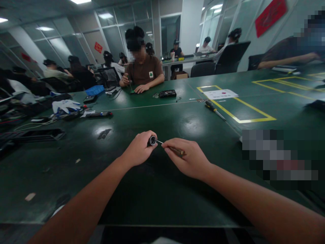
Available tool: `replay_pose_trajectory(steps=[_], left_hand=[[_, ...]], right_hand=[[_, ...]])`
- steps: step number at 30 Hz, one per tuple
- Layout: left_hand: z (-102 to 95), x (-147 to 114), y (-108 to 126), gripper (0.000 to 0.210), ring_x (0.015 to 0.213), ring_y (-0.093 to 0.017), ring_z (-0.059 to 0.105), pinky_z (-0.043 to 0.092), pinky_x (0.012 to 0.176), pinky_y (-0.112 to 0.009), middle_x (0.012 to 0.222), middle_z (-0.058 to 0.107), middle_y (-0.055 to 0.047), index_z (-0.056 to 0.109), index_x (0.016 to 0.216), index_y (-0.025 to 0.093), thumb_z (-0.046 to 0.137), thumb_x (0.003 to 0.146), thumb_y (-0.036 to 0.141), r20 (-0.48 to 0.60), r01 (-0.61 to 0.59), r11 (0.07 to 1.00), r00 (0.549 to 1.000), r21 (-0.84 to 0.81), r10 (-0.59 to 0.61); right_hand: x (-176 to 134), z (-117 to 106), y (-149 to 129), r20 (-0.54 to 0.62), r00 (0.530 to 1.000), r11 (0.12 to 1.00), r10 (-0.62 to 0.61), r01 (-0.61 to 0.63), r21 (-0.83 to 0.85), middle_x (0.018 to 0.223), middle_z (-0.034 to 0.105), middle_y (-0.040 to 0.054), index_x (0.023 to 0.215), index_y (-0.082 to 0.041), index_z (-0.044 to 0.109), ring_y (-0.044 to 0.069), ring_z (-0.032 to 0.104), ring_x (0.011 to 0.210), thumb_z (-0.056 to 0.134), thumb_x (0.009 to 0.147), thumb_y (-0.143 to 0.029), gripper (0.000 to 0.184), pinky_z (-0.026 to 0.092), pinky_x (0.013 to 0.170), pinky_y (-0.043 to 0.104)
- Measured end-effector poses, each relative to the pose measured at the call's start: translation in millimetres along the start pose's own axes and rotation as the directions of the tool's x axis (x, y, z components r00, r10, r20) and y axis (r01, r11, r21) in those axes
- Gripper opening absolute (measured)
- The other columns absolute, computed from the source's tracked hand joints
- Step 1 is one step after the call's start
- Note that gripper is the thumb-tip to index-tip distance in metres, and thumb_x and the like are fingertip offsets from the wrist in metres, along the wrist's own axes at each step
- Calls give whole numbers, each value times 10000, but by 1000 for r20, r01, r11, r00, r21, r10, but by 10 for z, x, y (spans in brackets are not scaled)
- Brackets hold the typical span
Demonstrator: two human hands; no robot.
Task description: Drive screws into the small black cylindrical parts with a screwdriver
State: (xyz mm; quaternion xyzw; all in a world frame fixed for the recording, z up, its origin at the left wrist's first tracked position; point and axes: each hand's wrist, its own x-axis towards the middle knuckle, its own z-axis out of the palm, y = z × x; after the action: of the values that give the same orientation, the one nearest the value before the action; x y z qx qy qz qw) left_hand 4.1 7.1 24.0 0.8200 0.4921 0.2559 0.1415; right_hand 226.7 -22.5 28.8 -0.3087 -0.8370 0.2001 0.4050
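Observation:
My left hand (139, 148) is closed around a small black cylindrical part (152, 140) with a silvery ring at its round end, which faces me. Its other side is hidden by the fingers. In my right hand (189, 157) is a screwdriver (177, 150) with a yellowish-brown handle and a thin metal shaft. The shaft points left and reaches the edge of the cylindrical part; I cannot tell whether its tip touches. Both hands are above the green table (142, 200).
A yellow-black screwdriver (210, 106) lies at the right, near a white paper (220, 93) and yellow tape (256, 121). White-blue gloves (66, 106), a blue tray (94, 90) and cables stand at the left. Across the table, a person (143, 69) works by a black device (167, 93).

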Motion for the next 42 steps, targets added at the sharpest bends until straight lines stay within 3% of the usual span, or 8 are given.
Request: replay_pose_trajectory(steps=[4, 7, 9, 11, 16, 22, 35, 42], left_hand=[[-18, -8, 30, 91, 865, -216, 628, 439, 734, -346, 938, 684, -23, 601, 974, 217, 642, 893, 226, 15, 27, 1000, 1000, 11, -27], [-19, -20, 40, 158, 823, -216, 640, 436, 695, -338, 914, 689, -19, 590, 990, 224, 689, 874, 263, 15, 53, 998, 998, 35, -53], [-11, -22, 35, 203, 804, -212, 645, 430, 684, -333, 904, 689, -14, 575, 1006, 226, 710, 858, 254, 11, 67, 997, 998, 45, -68], [0, -18, 23, 221, 790, -208, 645, 421, 672, -325, 894, 686, -11, 558, 1018, 226, 709, 857, 244, 16, 91, 995, 996, 45, -91], [9, -4, 5, 209, 765, -193, 631, 399, 662, -307, 856, 670, 2, 541, 1001, 224, 697, 873, 278, 36, 123, 992, 992, 14, -124], [-12, -13, 34, 205, 756, -181, 615, 385, 664, -301, 848, 658, 6, 543, 993, 219, 696, 864, 262, 53, 103, 995, 993, 3, -103], [-4, -12, 20, 193, 776, -186, 624, 404, 682, -310, 888, 675, -2, 584, 1029, 222, 692, 876, 269, 22, 79, 997, 997, -3, -79], [-5, -9, 34, 173, 806, -194, 635, 420, 699, -317, 915, 691, -12, 607, 1022, 215, 692, 884, 276, 24, 62, 998, 998, 3, -62]], right_hand=[[-11, 15, -21, 36, 999, 999, -39, 38, 22, 1055, 775, 64, 1111, -247, 738, 224, 731, 951, 580, 946, -178, 239, 566, 866, 368], [4, 33, -14, 5, 988, 973, 151, -150, 177, 991, 786, 54, 1043, -240, 751, 222, 741, 908, 612, 948, -233, 168, 576, 841, 369], [17, 46, 13, 9, 946, 881, 324, -306, 361, 923, 788, 52, 1018, -215, 740, 216, 749, 860, 634, 945, -282, 145, 589, 804, 361], [23, 55, 44, 44, 911, 799, 409, -381, 464, 887, 783, 52, 1021, -196, 731, 212, 749, 837, 655, 932, -310, 163, 593, 787, 358], [-3, 59, 49, 19, 926, 847, 376, -352, 399, 909, 781, 51, 1009, -203, 748, 214, 741, 847, 664, 922, -318, 167, 570, 779, 355], [4, 41, 0, 26, 931, 839, 364, -340, 425, 880, 773, 54, 978, -194, 748, 217, 734, 823, 661, 914, -312, 160, 564, 760, 356], [21, 82, 101, 87, 895, 625, 437, -372, 687, 862, 767, 42, 973, -186, 757, 185, 725, 823, 751, 861, -296, 158, 573, 827, 359], [13, 89, 102, 84, 898, 622, 432, -364, 694, 858, 765, 42, 974, -188, 763, 183, 720, 814, 762, 868, -307, 159, 567, 816, 357]])
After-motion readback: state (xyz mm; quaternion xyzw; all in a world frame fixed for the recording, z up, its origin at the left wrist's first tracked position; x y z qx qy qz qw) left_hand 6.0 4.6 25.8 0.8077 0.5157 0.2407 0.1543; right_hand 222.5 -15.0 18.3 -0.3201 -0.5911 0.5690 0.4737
